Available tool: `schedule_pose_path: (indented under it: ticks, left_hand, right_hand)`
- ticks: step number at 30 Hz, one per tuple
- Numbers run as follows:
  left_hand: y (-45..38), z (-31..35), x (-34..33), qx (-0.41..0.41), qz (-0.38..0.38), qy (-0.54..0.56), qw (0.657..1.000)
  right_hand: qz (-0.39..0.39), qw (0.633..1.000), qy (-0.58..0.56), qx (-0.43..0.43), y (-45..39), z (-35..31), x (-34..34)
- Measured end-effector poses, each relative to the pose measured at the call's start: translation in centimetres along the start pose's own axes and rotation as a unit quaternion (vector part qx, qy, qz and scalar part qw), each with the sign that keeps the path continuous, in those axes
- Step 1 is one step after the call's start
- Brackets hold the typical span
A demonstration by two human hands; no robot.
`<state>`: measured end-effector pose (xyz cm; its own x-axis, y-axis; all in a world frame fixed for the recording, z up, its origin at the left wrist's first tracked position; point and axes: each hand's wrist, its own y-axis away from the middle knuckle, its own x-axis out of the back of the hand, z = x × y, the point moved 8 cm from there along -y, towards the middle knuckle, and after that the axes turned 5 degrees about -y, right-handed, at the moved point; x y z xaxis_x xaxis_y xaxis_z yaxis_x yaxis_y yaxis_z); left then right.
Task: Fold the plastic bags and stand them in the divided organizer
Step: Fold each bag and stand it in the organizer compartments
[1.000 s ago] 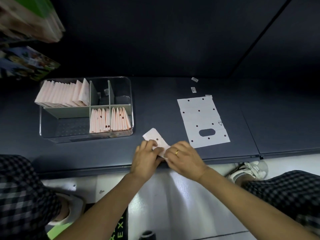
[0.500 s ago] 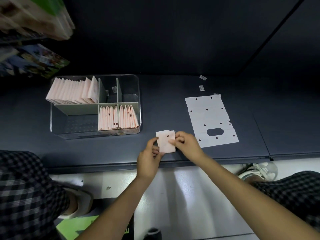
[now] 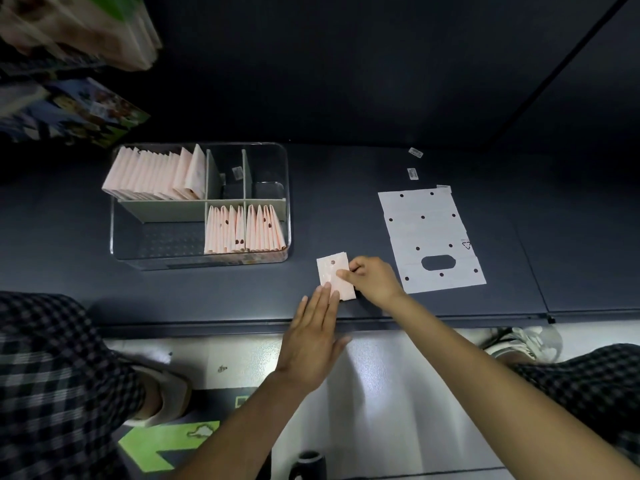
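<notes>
my right hand pinching the folded pink bag at its right edge, flat on the dark table near the front edge, my left hand flat-fingered, fingertips on its bottom corner, clear organizer off to the left already half stuffed, unfolded white bag lying just right

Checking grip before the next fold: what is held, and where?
The right hand pinches the folded bag at its right edge; the left hand presses flat fingers on its near end.

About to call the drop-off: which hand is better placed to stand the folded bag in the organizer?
Right, probably. The right hand already pinches the folded bag, while the left hand lies flat with only fingertips on the bag's near edge. The organizer sits to the left, yet looks within the right hand's reach.
</notes>
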<state>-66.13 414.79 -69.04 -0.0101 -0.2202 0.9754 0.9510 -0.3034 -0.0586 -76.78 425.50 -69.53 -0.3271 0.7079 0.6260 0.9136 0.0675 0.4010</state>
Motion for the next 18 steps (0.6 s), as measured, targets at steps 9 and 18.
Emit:
schedule_pose_path:
  ticks: [9,18]
  left_hand:
    - [0.3,0.2,-0.7,-0.015,-0.015,-0.04,0.999]
    - [0.0,-0.4,-1.1,0.018,-0.063,0.09,0.994]
  right_hand:
    - [-0.02,0.988,-0.119,0.092,1.2,-3.2,-1.4]
    - [0.014,0.986,0.134,0.094,-0.6,-2.3,-0.7]
